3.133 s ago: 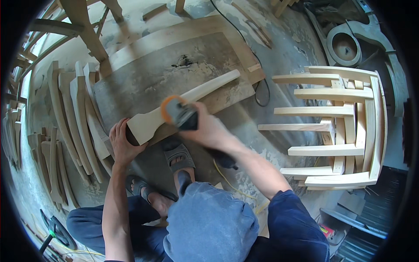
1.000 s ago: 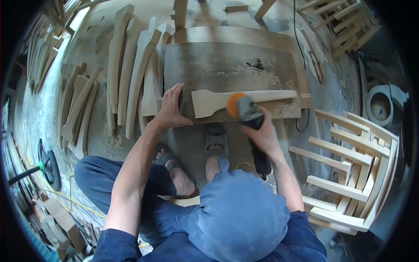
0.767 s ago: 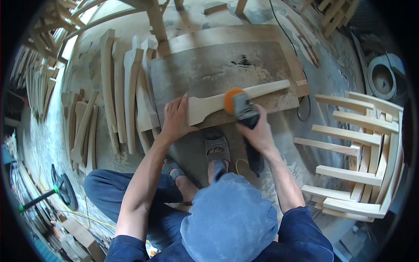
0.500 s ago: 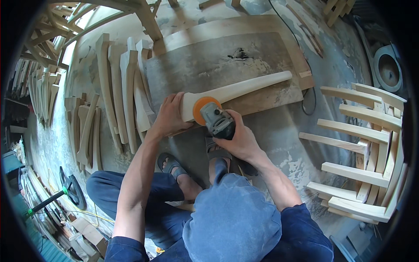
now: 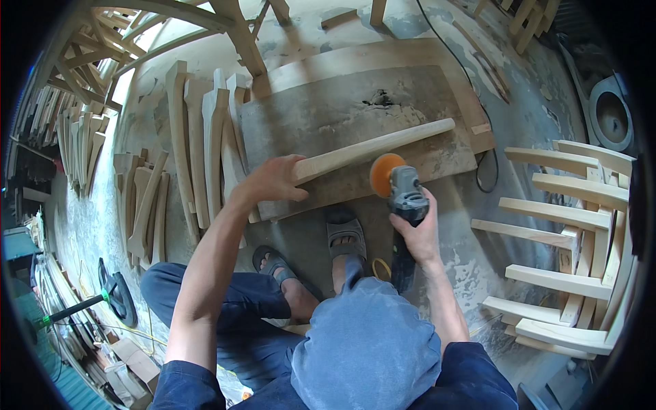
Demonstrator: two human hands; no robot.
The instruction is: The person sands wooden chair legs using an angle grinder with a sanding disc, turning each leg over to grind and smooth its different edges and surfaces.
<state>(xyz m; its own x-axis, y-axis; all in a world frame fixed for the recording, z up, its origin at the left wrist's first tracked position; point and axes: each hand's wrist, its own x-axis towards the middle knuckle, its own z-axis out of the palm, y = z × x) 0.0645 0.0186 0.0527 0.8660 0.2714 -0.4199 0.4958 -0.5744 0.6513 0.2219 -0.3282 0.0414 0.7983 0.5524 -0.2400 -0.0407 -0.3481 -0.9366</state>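
Observation:
My left hand (image 5: 273, 180) grips the near left end of a pale wooden chair leg (image 5: 376, 147), fingers over the top and thumb below. The leg slants up to the right across a worn wooden board (image 5: 328, 102), a narrow side facing up. In my right hand (image 5: 419, 232) is an angle grinder (image 5: 407, 193) fitted with an orange sanding disc (image 5: 384, 172). The disc hangs just below the middle of the leg, apart from it as far as I can see. Part of the grinder's body is hidden behind my hand.
Several shaped wooden legs (image 5: 179, 137) lie left of the board, with a smaller pile (image 5: 142, 205) farther left. At the right stands a stack of slatted wooden frames (image 5: 560, 212). A dark cord (image 5: 454, 58) runs past the board. My sandalled feet (image 5: 345, 239) are close to its near edge.
The grinder has come off the leg's wide end and moved right, toward me. My left hand has turned the leg from its broad face onto a narrow side.

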